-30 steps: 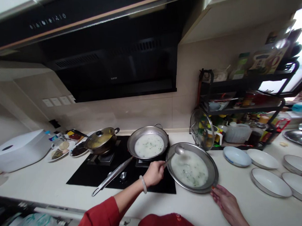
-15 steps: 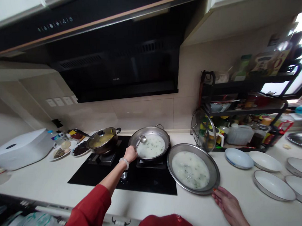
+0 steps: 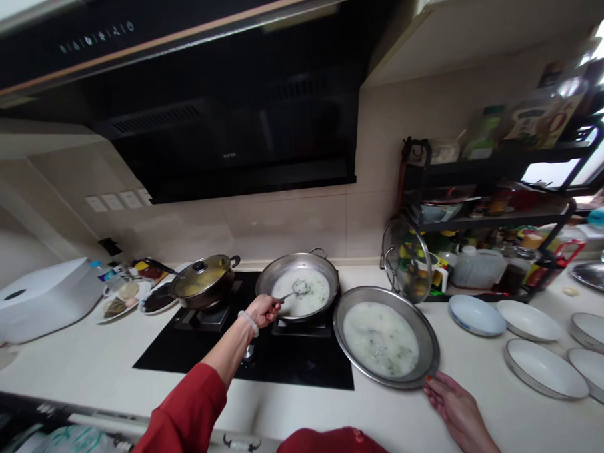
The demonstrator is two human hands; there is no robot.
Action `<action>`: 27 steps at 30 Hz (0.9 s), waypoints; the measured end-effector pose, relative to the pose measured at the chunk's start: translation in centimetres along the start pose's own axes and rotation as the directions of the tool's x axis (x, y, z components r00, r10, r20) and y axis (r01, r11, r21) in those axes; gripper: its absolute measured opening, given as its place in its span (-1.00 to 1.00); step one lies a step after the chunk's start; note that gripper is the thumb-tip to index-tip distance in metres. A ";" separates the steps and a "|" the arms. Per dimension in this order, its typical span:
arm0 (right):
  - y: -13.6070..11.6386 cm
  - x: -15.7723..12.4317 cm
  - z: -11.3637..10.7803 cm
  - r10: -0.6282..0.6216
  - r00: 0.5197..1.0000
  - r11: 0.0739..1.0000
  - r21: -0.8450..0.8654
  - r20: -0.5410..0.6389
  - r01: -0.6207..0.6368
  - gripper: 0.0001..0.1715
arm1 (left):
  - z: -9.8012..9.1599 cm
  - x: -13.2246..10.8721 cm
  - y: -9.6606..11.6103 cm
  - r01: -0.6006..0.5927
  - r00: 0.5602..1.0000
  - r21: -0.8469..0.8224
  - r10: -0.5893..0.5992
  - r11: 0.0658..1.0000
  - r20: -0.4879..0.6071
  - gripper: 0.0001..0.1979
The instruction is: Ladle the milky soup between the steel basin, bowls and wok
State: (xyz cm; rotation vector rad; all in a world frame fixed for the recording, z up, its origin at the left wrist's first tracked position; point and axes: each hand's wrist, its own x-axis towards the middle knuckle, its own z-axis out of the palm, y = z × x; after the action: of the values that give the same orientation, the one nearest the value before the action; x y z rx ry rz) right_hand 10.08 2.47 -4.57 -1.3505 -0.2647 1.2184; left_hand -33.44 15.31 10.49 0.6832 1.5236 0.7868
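Observation:
My left hand (image 3: 264, 311), closed round its handle, holds a metal ladle (image 3: 286, 297). The ladle's bowl dips into whitish soup with green bits in a steel pan (image 3: 269, 273) on the right burner. To the right, a wide steel basin (image 3: 430, 354) of similar pale soup rests on the counter, partly beside the hob's edge. The thumb of my right hand (image 3: 452, 400) lies on the basin's near right rim, with the other fingers at its outer side, pinching it.
A lidded pot (image 3: 203, 282) sits on the left burner, near plates of food (image 3: 158, 301). A glass lid (image 3: 407, 260) leans against the black rack (image 3: 492, 223). Several shallow dishes (image 3: 546, 369) stand at the right. The range hood (image 3: 238, 136) overhangs the hob.
The ladle has gone from above the pan's left side down into the soup and towards the middle. My left hand has turned and shifted slightly. The right hand stays at the basin's rim.

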 end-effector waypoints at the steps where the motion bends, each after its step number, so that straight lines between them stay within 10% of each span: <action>1: 0.0 0.0 0.0 -0.002 1.000 1.000 -0.001 0.000 0.002 -0.35 | -0.1 -0.1 0.1 0.001 1.000 -0.028 -0.001 1.000 0.009 -0.69; 27: -0.3 -0.1 0.1 0.038 0.999 0.999 0.016 0.006 -0.038 -0.29 | 3.8 -8.1 1.8 -0.134 0.970 0.059 0.118 0.989 0.213 -0.90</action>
State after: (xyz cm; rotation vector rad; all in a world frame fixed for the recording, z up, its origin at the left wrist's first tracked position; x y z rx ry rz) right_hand 10.12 2.57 -4.23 -1.3441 -0.2333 1.2535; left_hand -28.87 10.23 16.58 0.8967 1.3323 0.7320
